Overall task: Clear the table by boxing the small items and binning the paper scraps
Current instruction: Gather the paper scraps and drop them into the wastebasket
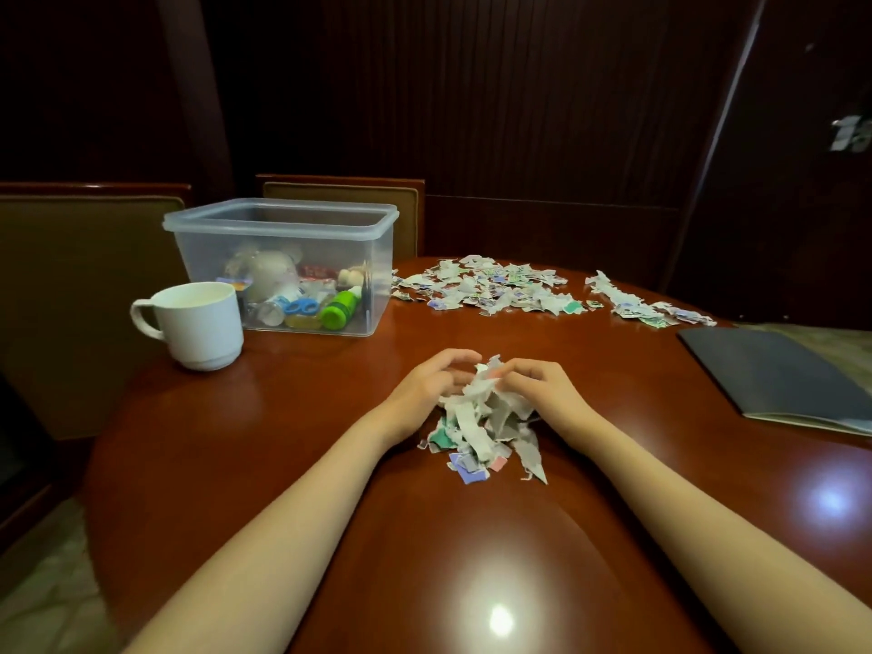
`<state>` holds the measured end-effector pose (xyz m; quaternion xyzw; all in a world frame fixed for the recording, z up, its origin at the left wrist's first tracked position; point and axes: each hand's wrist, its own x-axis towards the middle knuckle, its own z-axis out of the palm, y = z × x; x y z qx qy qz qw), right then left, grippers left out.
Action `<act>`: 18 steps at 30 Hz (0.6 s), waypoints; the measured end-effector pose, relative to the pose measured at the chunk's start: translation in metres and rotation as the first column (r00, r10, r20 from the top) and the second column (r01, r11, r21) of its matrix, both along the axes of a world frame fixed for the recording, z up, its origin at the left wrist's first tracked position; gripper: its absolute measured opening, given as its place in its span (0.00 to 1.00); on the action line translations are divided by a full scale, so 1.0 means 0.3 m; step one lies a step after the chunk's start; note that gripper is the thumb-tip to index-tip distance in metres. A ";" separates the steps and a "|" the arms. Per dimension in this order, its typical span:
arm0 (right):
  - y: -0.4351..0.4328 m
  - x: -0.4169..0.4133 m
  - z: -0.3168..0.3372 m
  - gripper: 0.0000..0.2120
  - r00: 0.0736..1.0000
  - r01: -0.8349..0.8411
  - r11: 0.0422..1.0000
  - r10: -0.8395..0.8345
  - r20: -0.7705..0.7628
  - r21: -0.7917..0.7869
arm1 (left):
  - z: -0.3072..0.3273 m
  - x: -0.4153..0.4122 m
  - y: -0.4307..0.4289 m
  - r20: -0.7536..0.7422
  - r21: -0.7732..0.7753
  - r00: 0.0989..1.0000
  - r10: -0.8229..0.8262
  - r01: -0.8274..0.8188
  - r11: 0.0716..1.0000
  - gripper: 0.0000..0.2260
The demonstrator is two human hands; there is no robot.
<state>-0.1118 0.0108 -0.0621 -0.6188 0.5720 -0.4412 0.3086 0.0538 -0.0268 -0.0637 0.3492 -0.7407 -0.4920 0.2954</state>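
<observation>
A heap of torn paper scraps (486, 429), white with bits of green, blue and pink, lies on the brown table in front of me. My left hand (431, 382) cups the heap from the left and my right hand (542, 387) cups it from the right, fingers curled into the top of the pile. More paper scraps (486, 287) are spread across the far side of the table, with a smaller strip of scraps (637, 304) to their right. A clear plastic box (283, 219) at the back left holds several small items, among them a green bottle.
A white mug (198, 325) stands left of the box, near the table's left edge. A dark folder (783, 370) lies at the right. Chair backs (85, 276) stand behind the table on the left. No bin is in view.
</observation>
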 end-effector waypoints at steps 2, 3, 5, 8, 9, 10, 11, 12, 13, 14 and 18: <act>0.013 0.019 -0.004 0.13 0.998 0.021 0.999 -0.023 -0.056 -0.042 | 0.001 0.032 0.025 -0.043 0.047 0.999 0.006 -0.004 0.999 0.22; 0.016 0.026 -0.006 0.11 0.991 0.064 0.995 -0.072 -0.110 -0.072 | 0.004 0.047 0.035 -0.042 0.063 0.999 -0.001 0.004 0.998 0.22; 0.012 0.033 -0.009 0.06 0.961 0.160 0.975 -0.190 -0.201 -0.156 | 0.018 0.078 0.055 0.030 0.086 0.999 -0.036 0.034 0.996 0.26; -0.027 0.022 -0.029 0.07 0.898 0.256 0.941 -0.317 -0.306 -0.222 | 0.037 0.103 0.083 0.247 0.067 0.958 -0.145 0.132 0.989 0.41; -0.043 0.016 -0.034 0.10 0.883 0.273 0.942 -0.326 -0.337 -0.197 | 0.037 0.101 0.094 0.322 0.037 0.932 -0.165 0.161 0.986 0.45; -0.058 0.012 -0.035 0.13 0.876 0.277 0.948 -0.316 -0.365 -0.155 | 0.035 0.095 0.103 0.397 -0.009 0.903 -0.167 0.186 0.983 0.48; -0.073 0.008 -0.033 0.17 0.874 0.265 0.959 -0.282 -0.394 -0.100 | 0.031 0.087 0.111 0.462 -0.069 0.874 -0.149 0.203 0.977 0.50; -0.086 0.008 -0.029 0.20 0.870 0.232 0.972 -0.227 -0.437 -0.041 | 0.025 0.078 0.112 0.509 -0.128 0.852 -0.119 0.212 0.969 0.53; -0.099 0.009 -0.024 0.23 0.855 0.192 0.981 -0.156 -0.495 0.023 | 0.019 0.070 0.111 0.533 -0.174 0.842 -0.087 0.209 0.962 0.55; -0.104 0.013 -0.017 0.24 0.823 0.147 0.986 -0.076 -0.563 0.082 | 0.012 0.066 0.108 0.535 -0.204 0.843 -0.059 0.197 0.959 0.56; -0.069 0.035 0.008 0.18 0.810 -0.037 0.986 0.125 -0.573 0.163 | 0.002 0.064 0.096 0.465 -0.191 0.885 -0.009 0.110 0.975 0.56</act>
